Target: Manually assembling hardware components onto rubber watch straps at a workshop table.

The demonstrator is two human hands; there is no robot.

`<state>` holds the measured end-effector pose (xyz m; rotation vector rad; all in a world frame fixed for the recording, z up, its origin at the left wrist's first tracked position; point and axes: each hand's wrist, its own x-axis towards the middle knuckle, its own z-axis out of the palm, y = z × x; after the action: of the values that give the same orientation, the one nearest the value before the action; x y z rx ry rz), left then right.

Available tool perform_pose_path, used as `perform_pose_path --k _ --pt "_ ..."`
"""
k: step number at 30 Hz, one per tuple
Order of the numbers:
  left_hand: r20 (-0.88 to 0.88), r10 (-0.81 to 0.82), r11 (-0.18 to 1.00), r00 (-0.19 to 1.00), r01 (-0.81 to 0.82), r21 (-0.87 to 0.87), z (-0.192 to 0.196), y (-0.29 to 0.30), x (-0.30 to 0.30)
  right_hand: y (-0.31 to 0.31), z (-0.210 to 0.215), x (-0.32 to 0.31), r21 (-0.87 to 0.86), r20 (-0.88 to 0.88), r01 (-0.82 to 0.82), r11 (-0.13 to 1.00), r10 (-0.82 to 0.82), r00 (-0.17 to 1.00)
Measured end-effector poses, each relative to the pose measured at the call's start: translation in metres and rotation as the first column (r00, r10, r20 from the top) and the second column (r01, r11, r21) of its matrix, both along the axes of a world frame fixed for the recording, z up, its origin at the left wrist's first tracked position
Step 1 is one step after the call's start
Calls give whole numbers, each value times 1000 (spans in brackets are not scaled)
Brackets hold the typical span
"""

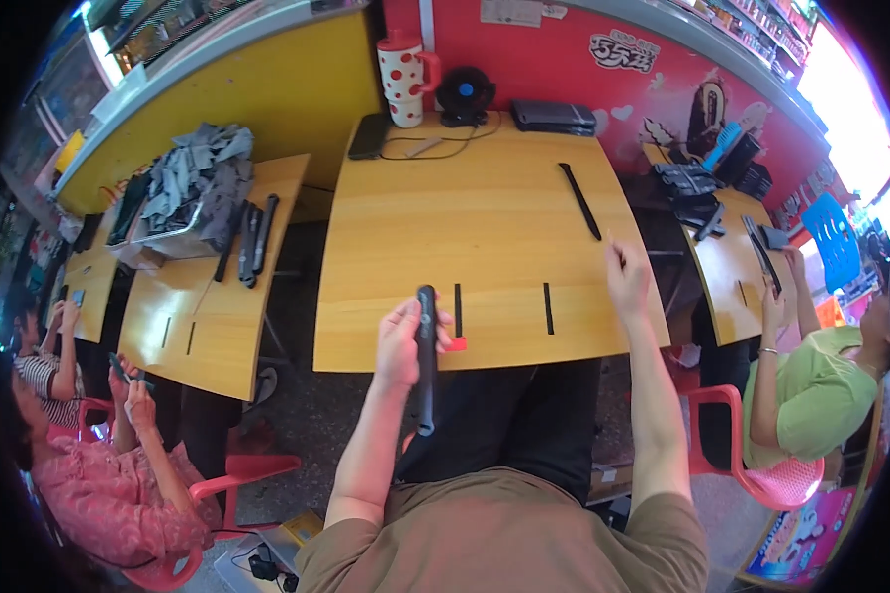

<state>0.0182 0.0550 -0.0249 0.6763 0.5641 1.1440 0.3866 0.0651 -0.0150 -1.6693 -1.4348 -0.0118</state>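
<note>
My left hand [400, 344] is closed around a long, narrow black strap-like piece [426, 381] with rounded ends. It is held nearly upright over the table's near edge, its lower end hanging past that edge. My right hand [629, 279] is above the right side of the table, fingers curled in and nothing visible in them. Just beyond it lies another slim black strap-like piece [579, 202], slanting on the wooden table [465, 217]. Two short black strips [549, 308] mark the tabletop near me, and a small red piece [455, 345] is beside my left hand.
A polka-dot tumbler [402, 84], a black fan [465, 96], a phone-like black slab [369, 136] with a cable and stacked dark pouches [554, 116] line the far edge. Side tables hold a bin of grey cloth [193, 188] and black pieces [257, 242]. People work left and right.
</note>
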Motion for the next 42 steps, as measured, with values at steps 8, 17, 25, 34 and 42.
perform_pose_path --k 8,17,25,34,42 --pt "-53 -317 949 947 316 -25 19 -64 58 -162 28 -160 35 -453 -407 913 378 808" --pt "-116 -423 906 899 415 -87 19 -87 76 -182 24 -150 57 -192 -191 980 198 961" --pt "-170 -397 917 902 385 -102 16 -90 76 -182 21 -155 18 -48 -117 993 118 992" --pt "-164 -392 920 905 382 -87 13 -89 77 -180 18 -155 -40 -27 -123 992 122 992" --pt "-245 -337 940 909 339 -35 13 -93 76 -179 18 -160 -34 74 -105 994 107 991"
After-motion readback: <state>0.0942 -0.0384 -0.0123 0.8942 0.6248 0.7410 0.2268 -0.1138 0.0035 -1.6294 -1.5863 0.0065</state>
